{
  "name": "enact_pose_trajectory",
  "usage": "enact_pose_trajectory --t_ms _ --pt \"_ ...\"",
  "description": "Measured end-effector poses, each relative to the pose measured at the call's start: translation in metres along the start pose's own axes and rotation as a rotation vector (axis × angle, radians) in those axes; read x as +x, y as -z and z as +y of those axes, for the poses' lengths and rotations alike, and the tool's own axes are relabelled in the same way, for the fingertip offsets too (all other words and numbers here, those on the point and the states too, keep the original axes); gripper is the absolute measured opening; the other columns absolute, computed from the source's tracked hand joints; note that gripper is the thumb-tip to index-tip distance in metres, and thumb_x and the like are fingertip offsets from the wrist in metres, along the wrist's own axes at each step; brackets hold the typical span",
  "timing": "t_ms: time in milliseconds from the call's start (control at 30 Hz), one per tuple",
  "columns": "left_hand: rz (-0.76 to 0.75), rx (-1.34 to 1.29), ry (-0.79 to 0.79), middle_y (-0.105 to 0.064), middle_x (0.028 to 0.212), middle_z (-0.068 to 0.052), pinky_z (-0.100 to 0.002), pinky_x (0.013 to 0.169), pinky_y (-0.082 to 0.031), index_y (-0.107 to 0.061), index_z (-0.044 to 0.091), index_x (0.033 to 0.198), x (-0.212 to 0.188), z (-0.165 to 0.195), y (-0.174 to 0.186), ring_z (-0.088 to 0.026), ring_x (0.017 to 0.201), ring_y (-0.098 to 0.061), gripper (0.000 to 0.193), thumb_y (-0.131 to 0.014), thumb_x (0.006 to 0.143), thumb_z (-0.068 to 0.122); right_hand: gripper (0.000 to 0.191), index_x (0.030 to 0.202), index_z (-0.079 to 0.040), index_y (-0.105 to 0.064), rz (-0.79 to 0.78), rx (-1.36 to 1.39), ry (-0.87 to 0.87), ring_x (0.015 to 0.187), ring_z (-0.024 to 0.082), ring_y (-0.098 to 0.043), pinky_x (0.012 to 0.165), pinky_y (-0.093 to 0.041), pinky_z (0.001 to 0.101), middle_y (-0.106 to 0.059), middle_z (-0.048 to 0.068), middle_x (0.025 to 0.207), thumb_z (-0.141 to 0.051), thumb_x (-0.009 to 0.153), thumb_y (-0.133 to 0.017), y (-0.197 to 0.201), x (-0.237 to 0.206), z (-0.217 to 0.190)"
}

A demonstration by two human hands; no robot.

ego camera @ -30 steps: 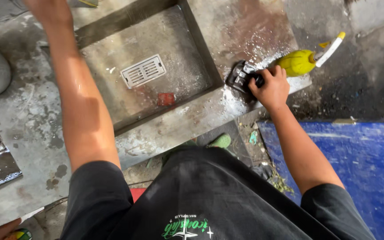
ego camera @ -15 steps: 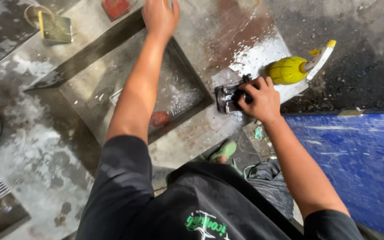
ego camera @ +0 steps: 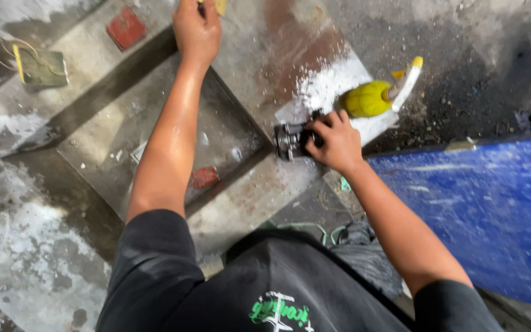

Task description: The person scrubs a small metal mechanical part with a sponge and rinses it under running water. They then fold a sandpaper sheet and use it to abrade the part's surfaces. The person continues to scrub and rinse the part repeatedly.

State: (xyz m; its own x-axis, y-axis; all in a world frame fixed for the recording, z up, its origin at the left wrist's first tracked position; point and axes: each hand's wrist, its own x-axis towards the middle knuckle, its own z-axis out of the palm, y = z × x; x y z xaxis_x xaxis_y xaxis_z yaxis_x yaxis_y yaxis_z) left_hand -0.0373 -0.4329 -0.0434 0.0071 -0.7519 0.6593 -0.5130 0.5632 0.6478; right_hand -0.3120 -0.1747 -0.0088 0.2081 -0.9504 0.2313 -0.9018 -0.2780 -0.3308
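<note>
The right hand [ego camera: 338, 142] is clamped over a small dark metal tool [ego camera: 291, 141] that sits on the rim of the grey, stained counter [ego camera: 259, 197], fingers wrapped over its top as if to press it flat and keep it from sliding on the gritty surface. Just beyond it, a spill of white powder [ego camera: 327, 86] spreads across the counter, and a yellow bottle with a white spout [ego camera: 373, 97] lies on its side, touching the powder patch and close to the knuckles. The left hand [ego camera: 196, 27] reaches far across the sunken rectangular basin [ego camera: 112, 135] to the upper edge of the view, closed on something pale yellow – only a sliver shows, so what it is cannot be told. The outstretched arm spans the basin, where a small red block [ego camera: 205, 177] lies near the front wall. Another red block [ego camera: 125, 28] sits on the far ledge, well apart – and to the right stands a blue panel [ego camera: 493, 209].
</note>
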Motion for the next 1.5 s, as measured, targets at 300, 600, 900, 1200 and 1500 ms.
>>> enact_pose_trajectory --t_ms 300,600,900,1200,1500 --pt "-0.25 -0.689 0.772 -0.071 0.095 -0.007 -0.026 0.06 -0.059 -0.049 0.006 0.116 -0.165 0.122 0.088 -0.012 0.075 -0.072 0.013 -0.056 0.107 0.012 0.027 0.104 -0.02 -0.077 -0.064 0.051 0.138 0.101 0.029 -0.063 0.071 -0.056 0.0421 -0.067 0.003 0.105 -0.019 0.077 -0.077 0.022 -0.059 -0.03" --pt "-0.352 -1.11 0.89 -0.072 0.108 -0.011 -0.04 0.084 -0.065 -0.053 0.006 0.119 -0.257 0.263 0.102 -0.021 0.093 -0.074 0.014 -0.058 0.107 0.012 0.03 0.129 -0.009 -0.064 0.03 1.325 -0.623 0.093 0.01 -0.07 0.079 -0.061 0.0286 -0.072 0.001 0.108 -0.024 0.103 -0.063 0.068 -0.129 -0.026" --pt "-0.449 -1.032 0.91 -0.071 0.099 -0.004 -0.028 0.065 -0.056 -0.06 0.007 0.115 -0.28 0.343 0.126 -0.011 0.084 -0.068 0.015 -0.066 0.102 0.012 0.02 0.119 -0.005 -0.064 -0.105 1.536 -0.355 0.087 0.012 -0.073 0.072 -0.061 0.0285 -0.075 0.004 0.106 -0.006 0.101 -0.069 0.128 -0.182 -0.034" --pt "-0.408 -0.871 0.724 -0.067 0.082 0.0 -0.021 0.052 -0.042 -0.071 0.0 0.111 -0.286 0.329 0.129 -0.003 0.062 -0.055 0.016 -0.075 0.1 0.01 0.014 0.112 -0.003 -0.069 -0.013 1.248 -0.277 0.08 0.007 -0.068 0.069 -0.057 0.0241 -0.074 0.0 0.095 -0.004 0.099 -0.072 0.131 -0.192 -0.051" --pt "-0.505 -1.318 0.898 -0.074 0.106 -0.009 -0.029 0.076 -0.059 -0.064 0.002 0.124 -0.281 0.317 0.152 -0.015 0.089 -0.072 0.029 -0.061 0.095 0.005 0.023 0.124 -0.002 -0.064 0.035 1.335 -0.234 0.094 0.008 -0.067 0.083 -0.056 0.0247 -0.072 0.002 0.107 -0.005 0.101 -0.069 0.111 -0.204 -0.085"
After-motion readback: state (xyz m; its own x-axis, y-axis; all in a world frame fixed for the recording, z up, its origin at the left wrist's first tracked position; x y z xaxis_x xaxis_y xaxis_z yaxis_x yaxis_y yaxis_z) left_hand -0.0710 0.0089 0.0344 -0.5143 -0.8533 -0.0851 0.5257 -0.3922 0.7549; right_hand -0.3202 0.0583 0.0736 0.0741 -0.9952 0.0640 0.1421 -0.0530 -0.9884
